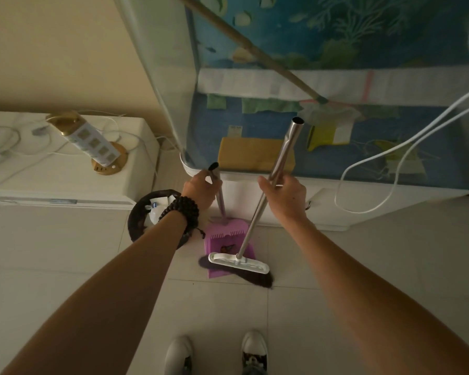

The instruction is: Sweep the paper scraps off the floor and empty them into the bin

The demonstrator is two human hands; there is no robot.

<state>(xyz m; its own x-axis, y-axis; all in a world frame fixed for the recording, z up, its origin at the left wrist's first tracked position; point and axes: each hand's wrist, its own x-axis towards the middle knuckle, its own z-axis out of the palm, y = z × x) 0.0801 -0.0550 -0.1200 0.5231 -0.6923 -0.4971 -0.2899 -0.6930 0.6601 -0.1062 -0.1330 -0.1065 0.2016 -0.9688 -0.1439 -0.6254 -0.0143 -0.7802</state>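
My left hand (201, 189) grips the upright metal handle of a purple dustpan (222, 236) that rests on the tiled floor. My right hand (284, 196) holds the silver pole of a broom (238, 262), whose white head and dark bristles lie across the pan's front lip. A small dark scrap (227, 248) sits inside the pan. A round dark bin (146, 212) with white rubbish in it stands just left of the pan, partly hidden by my left forearm and its bead bracelet.
A bed (336, 147) with a blue patterned sheet, a yellow cloth and a wooden stick runs along the back. A white cabinet (65, 182) with a tower power strip and cables stands at the left. White cables loop at the right. My shoes (217, 353) are below.
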